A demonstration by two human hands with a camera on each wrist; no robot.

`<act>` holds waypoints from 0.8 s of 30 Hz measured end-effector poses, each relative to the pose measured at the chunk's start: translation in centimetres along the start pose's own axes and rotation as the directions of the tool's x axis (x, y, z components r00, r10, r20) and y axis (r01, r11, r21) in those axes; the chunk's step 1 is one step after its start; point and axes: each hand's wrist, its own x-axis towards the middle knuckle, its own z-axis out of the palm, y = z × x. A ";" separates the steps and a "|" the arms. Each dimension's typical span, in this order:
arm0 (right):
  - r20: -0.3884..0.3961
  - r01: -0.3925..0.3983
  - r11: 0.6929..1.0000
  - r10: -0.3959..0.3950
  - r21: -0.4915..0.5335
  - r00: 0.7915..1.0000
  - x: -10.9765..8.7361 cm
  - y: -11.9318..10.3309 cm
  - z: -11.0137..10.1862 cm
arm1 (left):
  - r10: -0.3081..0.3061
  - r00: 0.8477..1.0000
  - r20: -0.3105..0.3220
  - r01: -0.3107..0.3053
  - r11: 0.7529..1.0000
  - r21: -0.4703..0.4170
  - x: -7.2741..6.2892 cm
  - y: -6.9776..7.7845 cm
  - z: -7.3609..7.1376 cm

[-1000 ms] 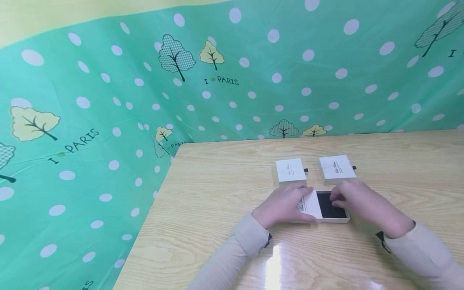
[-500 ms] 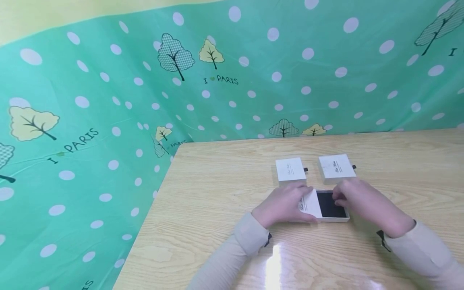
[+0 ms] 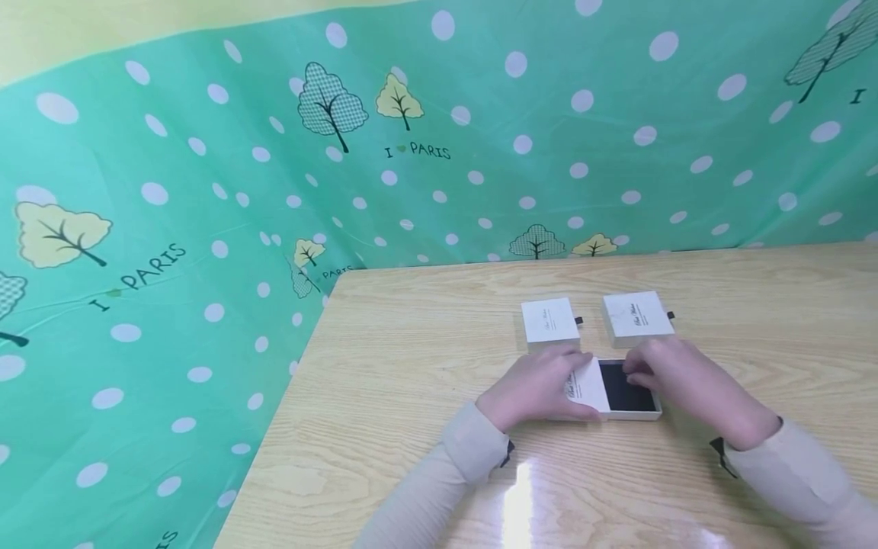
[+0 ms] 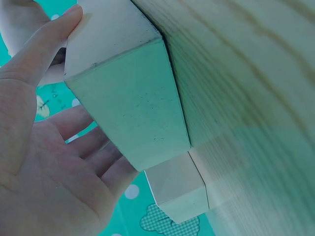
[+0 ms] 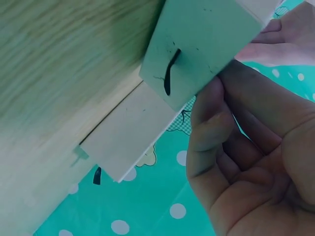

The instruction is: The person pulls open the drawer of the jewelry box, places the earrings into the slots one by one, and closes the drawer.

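Note:
A white sliding drawer box [image 3: 588, 387] lies on the table with its tray pulled out to the right, showing a black lining [image 3: 623, 393]. My left hand [image 3: 538, 387] grips the box's sleeve from the left, thumb on the near side and fingers along the far side. Over the tray's right part, my right hand [image 3: 679, 381] has its fingers curled and their tips dipping inside. In the right wrist view the box's end wall [image 5: 197, 44], with a black ribbon tab [image 5: 171, 73], hides those fingertips; I cannot tell whether they pinch anything.
Two more white boxes stand behind, a left one [image 3: 550, 322] and a right one [image 3: 638, 316], each with a black tab on its right side. The wooden table [image 3: 398, 366] meets a green dotted cloth [image 3: 411, 198] at its back and left.
My right hand's fingertips shift slightly right over the black lining, then back left. The left hand and the boxes stay in place.

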 end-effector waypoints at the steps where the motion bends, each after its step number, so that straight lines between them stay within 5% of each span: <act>1: 0.001 -0.002 1.000 0.002 0.007 1.000 0.0 0.0 0.1 | 0.000 1.000 0.001 0.000 1.000 0.000 0.0 0.0 0.0; 24: -0.005 0.004 0.999 -0.003 0.033 1.000 0.3 -0.1 0.4 | -0.006 1.000 0.014 0.006 1.000 -0.001 0.0 0.2 -0.3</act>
